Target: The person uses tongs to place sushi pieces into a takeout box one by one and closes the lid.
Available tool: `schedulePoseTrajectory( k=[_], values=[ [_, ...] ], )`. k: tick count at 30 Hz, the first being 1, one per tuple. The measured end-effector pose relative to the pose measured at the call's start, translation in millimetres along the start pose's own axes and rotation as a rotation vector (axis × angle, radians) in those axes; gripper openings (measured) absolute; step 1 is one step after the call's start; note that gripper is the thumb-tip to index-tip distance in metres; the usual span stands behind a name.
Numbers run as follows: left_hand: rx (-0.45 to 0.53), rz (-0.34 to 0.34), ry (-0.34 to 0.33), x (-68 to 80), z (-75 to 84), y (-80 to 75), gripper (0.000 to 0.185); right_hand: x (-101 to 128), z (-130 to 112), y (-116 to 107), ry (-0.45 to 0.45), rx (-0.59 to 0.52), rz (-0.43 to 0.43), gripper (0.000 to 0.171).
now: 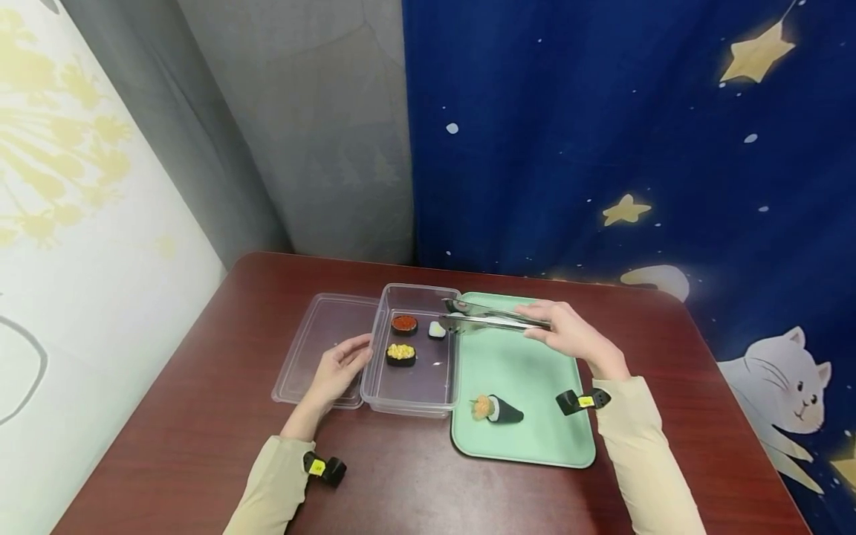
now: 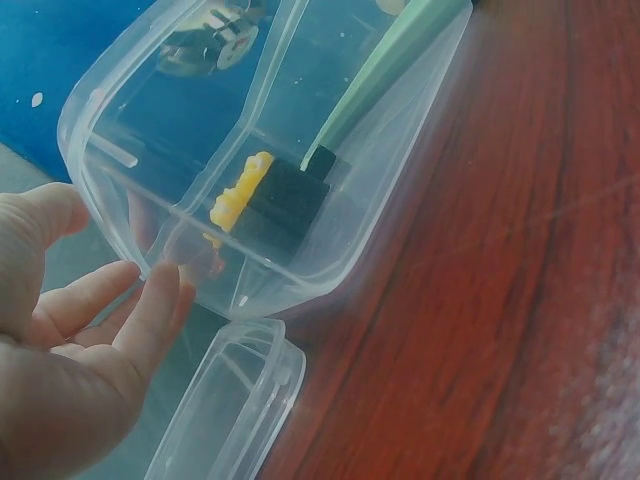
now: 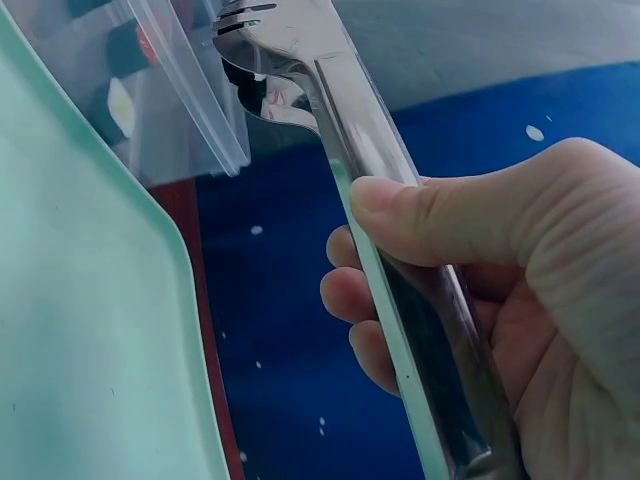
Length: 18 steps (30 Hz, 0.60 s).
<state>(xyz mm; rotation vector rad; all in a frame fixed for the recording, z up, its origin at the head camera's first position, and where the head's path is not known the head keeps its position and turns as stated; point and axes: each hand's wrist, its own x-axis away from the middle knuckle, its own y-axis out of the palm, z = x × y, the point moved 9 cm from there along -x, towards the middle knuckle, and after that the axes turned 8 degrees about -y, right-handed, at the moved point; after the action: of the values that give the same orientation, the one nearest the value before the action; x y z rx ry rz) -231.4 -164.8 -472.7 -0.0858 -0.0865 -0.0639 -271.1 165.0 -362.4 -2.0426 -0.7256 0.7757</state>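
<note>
Your right hand (image 1: 571,334) is wrapped around a pair of metal tongs (image 1: 491,318), thumb on top and fingers curled beneath, as the right wrist view shows plainly. You hold the tongs level above the far end of the green tray (image 1: 528,438), their tips reaching over the right wall of the clear plastic container (image 1: 408,405). Your left hand (image 1: 339,368) rests with fingers relaxed and straight against the container's left wall, gripping nothing. Inside the container sit three sushi pieces: one topped with red roe (image 1: 404,324), one topped with yellow corn (image 1: 400,354), and a small white-and-green roll (image 1: 437,330) just beside the tong tips. On the near part of the tray lies a cone-shaped hand roll (image 1: 496,409). The container's lid (image 1: 314,345) lies flat on the dark red table (image 1: 414,483), touching the container's left side, partly under your left hand.
</note>
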Motion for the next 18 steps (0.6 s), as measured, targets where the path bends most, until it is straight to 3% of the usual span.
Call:
schedulePoseTrajectory(
  k=[11, 18],
  values=[
    [-0.001, -0.009, 0.012, -1.0, 0.9, 1.5, 0.039, -28, -13, 22, -0.058, 0.02, -0.145, 0.038],
    [-0.002, -0.013, 0.01, 0.4, 2.4, 2.1, 0.039, -51, -26, 33, -0.105, 0.11, -0.272, 0.033]
  ],
)
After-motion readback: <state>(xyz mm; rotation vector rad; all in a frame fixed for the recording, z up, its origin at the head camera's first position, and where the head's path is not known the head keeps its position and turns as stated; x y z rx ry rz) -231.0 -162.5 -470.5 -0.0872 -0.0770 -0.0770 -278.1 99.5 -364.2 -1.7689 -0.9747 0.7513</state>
